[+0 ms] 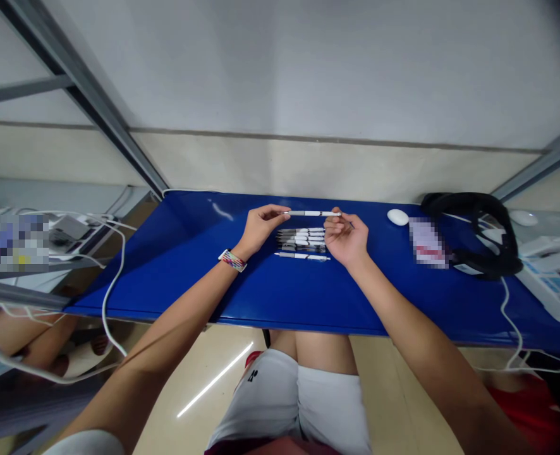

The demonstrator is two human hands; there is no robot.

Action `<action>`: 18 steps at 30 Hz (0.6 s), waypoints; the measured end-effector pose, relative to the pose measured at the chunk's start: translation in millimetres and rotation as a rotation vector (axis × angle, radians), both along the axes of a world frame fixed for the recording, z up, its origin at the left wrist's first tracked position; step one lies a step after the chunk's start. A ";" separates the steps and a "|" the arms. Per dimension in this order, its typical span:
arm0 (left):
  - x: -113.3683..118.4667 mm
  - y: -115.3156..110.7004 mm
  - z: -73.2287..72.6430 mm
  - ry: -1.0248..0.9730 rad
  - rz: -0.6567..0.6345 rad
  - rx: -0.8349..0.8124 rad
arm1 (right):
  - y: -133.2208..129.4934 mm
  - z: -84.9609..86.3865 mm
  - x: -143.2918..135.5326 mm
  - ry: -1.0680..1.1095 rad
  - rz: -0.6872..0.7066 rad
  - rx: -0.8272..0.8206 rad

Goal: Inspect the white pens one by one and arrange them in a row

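Note:
A white pen (312, 213) with a grey grip is held level above the blue table (189, 253), between my two hands. My left hand (264, 224) pinches its tip end with thumb and fingers. At the other end, my right hand (346, 235) has its fingers closed on the pen, with several fingers curled in. Just below lies a row of several similar white pens (303, 239), side by side, their right ends partly behind my right hand. One more white pen (302, 256) lies a little apart, nearest me.
To the right are a white computer mouse (397, 217), a blurred-out packet (428, 242) and a black headband-like device (491, 237). White cables (114, 284) hang at the left edge. Metal frame posts (114, 139) stand on both sides, with a wall behind. Another person's legs (28, 335) show at lower left.

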State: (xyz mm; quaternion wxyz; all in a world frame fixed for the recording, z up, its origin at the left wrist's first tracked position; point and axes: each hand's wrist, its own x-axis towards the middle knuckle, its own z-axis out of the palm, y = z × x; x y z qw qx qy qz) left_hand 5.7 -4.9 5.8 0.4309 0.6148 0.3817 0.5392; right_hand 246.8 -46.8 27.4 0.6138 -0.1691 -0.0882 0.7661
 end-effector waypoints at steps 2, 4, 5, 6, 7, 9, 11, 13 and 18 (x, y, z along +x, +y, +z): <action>0.8 -0.5 -0.1 -0.001 0.002 -0.002 | -0.3 1.7 -0.4 0.002 -0.009 -0.001; 1.8 -0.7 -0.4 -0.006 0.003 -0.004 | -0.1 3.1 0.2 -0.010 -0.017 0.012; 2.3 -0.7 -0.6 -0.010 0.004 -0.004 | 0.2 3.5 0.8 -0.011 -0.020 0.019; 2.8 -0.7 -0.8 -0.013 0.006 -0.004 | 0.5 3.6 1.6 -0.008 -0.022 0.022; 3.2 -0.6 -0.9 -0.016 0.009 -0.003 | 0.9 3.5 2.3 -0.002 -0.021 0.022; 3.7 -0.7 -0.8 -0.022 0.011 -0.003 | 1.4 2.6 3.3 -0.004 -0.012 0.017; 4.0 -1.1 -0.5 -0.028 0.011 -0.003 | 1.5 1.6 3.5 -0.039 -0.003 0.026; 4.0 -1.6 -0.1 -0.024 0.011 -0.002 | 1.0 1.1 2.8 -0.079 -0.009 0.044; 3.4 -1.1 0.4 -0.005 0.017 0.002 | -0.8 3.0 0.4 -0.117 -0.013 0.065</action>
